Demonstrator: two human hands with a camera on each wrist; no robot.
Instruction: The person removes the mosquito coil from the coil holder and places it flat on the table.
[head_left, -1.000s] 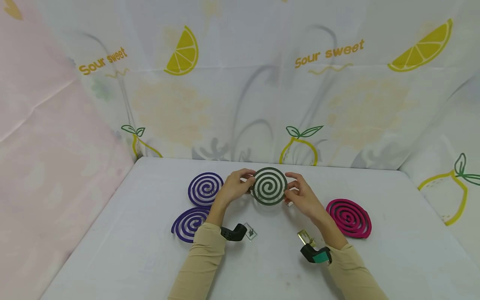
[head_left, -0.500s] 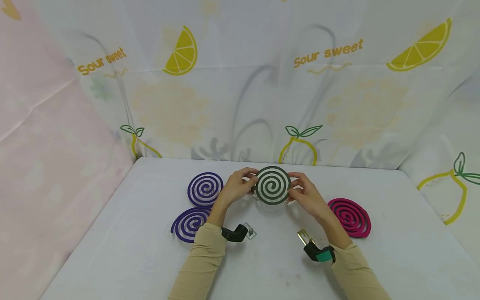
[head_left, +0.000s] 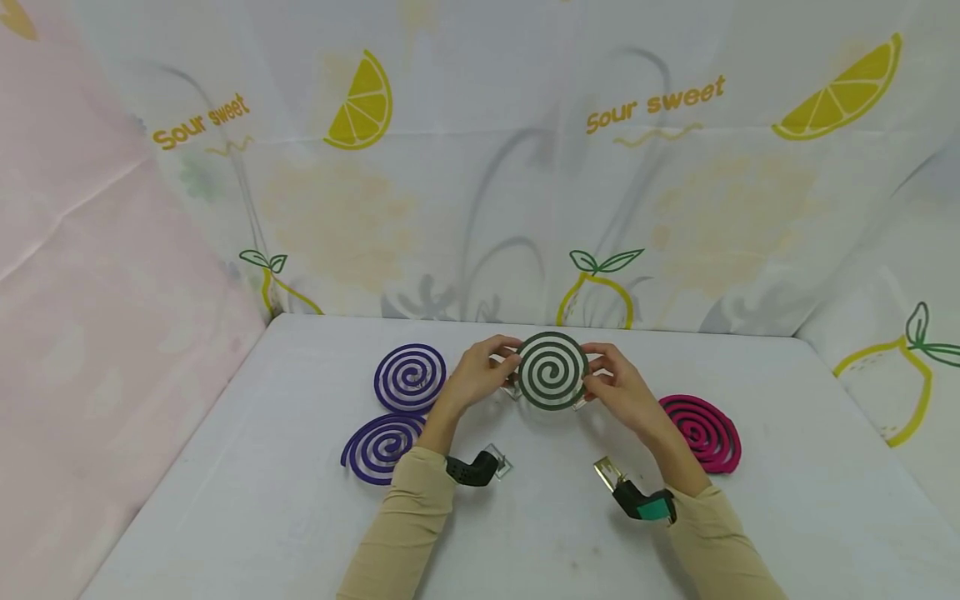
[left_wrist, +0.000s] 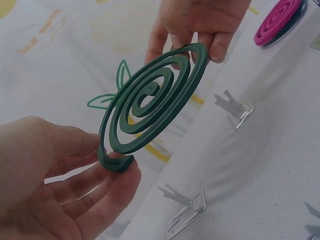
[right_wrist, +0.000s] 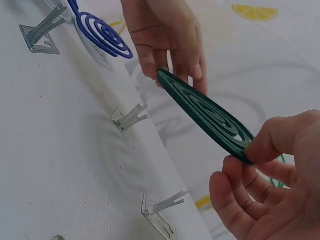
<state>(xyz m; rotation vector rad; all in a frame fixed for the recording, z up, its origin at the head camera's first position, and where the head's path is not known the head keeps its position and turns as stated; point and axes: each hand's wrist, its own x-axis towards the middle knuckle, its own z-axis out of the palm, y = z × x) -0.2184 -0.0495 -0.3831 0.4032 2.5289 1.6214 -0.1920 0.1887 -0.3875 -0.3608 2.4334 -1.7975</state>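
Note:
A green mosquito coil (head_left: pixel 553 372) is held up above the back of the table, its flat spiral face towards the head camera. My left hand (head_left: pixel 477 373) pinches its left edge between thumb and fingers, right by the coil's outer end. On the opposite edge, my right hand (head_left: pixel 618 387) grips with the thumb in front and fingers behind. Under the coil, two small silvery metal coil stands (left_wrist: pixel 237 112) lie on the table, their forked prongs bent upward. The right wrist view shows the coil (right_wrist: pixel 207 117) nearly edge-on.
Two purple coils (head_left: pixel 411 377) lie to the left, partly behind the left forearm. Pink and black coils (head_left: pixel 701 433) are stacked at right, beside the right forearm. Nearer stand a silvery stand (head_left: pixel 501 461) and a gold-coloured stand (head_left: pixel 607 473). A lemon-printed cloth (head_left: pixel 480 208) backs the white table.
The green coil has shifted slightly right with both hands. My right hand, earlier only at the rim with fingers spread, now has a fuller pinch on its edge.

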